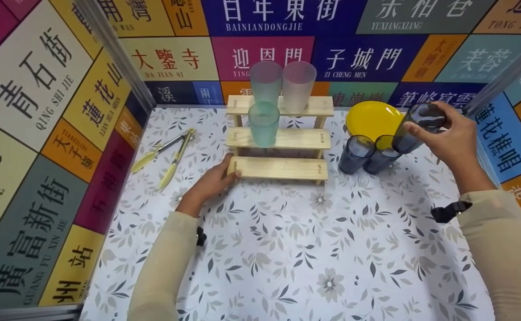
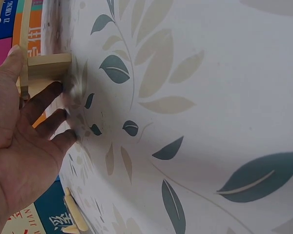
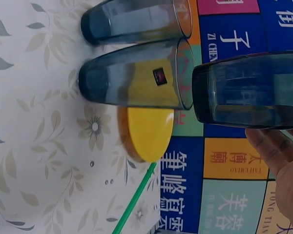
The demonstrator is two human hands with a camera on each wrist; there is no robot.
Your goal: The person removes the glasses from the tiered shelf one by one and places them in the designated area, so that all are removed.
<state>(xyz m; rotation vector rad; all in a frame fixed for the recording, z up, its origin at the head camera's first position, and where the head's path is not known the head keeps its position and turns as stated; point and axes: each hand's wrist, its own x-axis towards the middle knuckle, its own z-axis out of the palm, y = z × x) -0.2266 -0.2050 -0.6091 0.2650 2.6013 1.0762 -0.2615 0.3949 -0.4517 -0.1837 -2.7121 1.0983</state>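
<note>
My right hand (image 1: 459, 133) holds a dark blue drinking glass (image 1: 421, 118) by its upper part. In the right wrist view this glass (image 3: 249, 90) is raised off the table. Two similar blue glasses, a left one (image 1: 354, 158) and a right one (image 1: 380, 160), stand upright just to its left. At the left end of the lowest step of a three-step wooden stand (image 1: 278, 168), my left hand (image 1: 213, 180) grips the board's end between thumb and fingers. A green frosted cup (image 1: 264, 127) stands on the middle step. The top step carries a pale green cup (image 1: 266, 82) and a pale pink cup (image 1: 299, 87).
Behind the blue glasses lies a yellow plate (image 1: 372, 117). A thin green stick (image 3: 134, 200) shows near it in the right wrist view. Metal tongs with yellow ends (image 1: 171, 154) lie left of the stand. Printed panels (image 1: 260, 53) wall the table's back and sides.
</note>
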